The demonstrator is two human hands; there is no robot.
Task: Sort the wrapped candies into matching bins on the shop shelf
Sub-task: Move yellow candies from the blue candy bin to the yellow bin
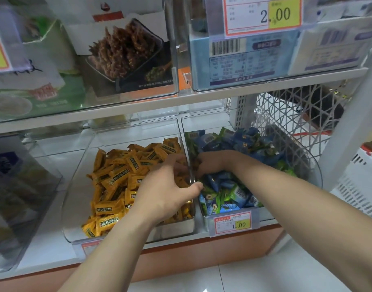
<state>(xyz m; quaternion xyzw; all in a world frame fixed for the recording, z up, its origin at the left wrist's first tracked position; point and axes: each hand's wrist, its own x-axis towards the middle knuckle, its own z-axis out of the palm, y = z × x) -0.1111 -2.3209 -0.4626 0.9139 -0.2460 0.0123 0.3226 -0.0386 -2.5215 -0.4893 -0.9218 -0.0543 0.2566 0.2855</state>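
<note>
Clear plastic bins stand side by side on the lower shelf (43,251): left bin (72,218) with yellow candies (117,175), right bin (204,223) with blue and green candies (229,186). Left hand (166,186) lies over the yellow candies, thumb spread across the shared wall, fingers blurred, grip unclear. Right hand (210,163) sits in the right bin beside that wall, fingers curled down among the candies; what they pinch is hidden

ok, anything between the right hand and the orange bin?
Yes. The right hand is in the blue bin, hard against its left side. The clear walls of the two bins stand between it and the orange bin. The left hand is just past them, over the orange candies.
</note>
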